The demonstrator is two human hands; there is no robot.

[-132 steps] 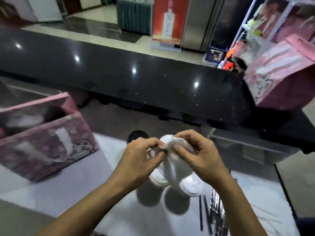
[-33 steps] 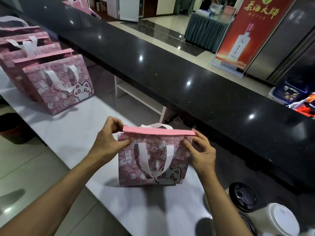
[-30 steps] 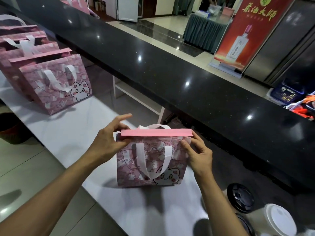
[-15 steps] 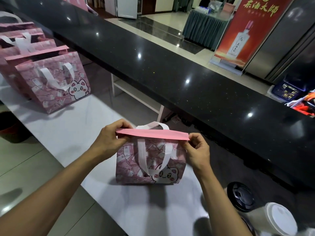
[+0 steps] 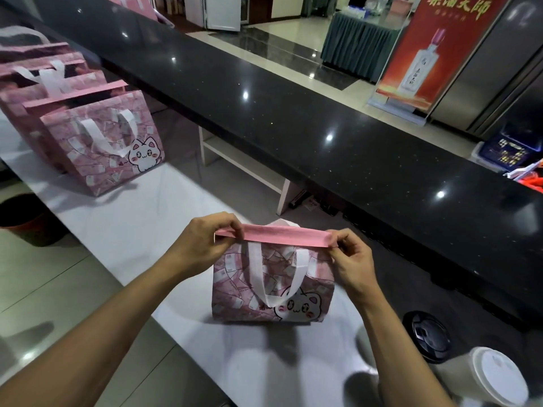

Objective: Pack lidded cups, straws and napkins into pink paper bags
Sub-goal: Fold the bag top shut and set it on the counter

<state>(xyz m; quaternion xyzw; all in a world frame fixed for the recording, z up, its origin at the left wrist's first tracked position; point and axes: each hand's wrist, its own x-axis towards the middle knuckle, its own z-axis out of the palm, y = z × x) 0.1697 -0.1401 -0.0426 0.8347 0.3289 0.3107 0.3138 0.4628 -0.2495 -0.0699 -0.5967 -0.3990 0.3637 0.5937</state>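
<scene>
**Two hands on the bag's top flap, looks like the closing step**

Both hands are pinching the plain pink strip (image 5: 273, 235) that runs along the top of the pink bag (image 5: 270, 286). The left hand (image 5: 202, 248) has thumb and fingers closed on the strip's left end, and the right hand (image 5: 351, 261) is nipped on the right end the same way. The bag stands upright on the white bench (image 5: 141, 230), about midway along it and near the front edge, cat print facing the camera, white handle (image 5: 258, 274) hanging down the front.

My read: this one is being folded shut. Can't see inside, so no idea what's actually in it.

Further along toward the bench's far left end there's a row of bags (image 5: 97, 136) with the same pink strip on top. Down at the right end sit a white-lidded cup (image 5: 496, 377) and a black lid (image 5: 427, 337), probably for the next bag.

Next move, I'd guess: press the strip flat so it stays down, then slide the bag over to the row.
</scene>
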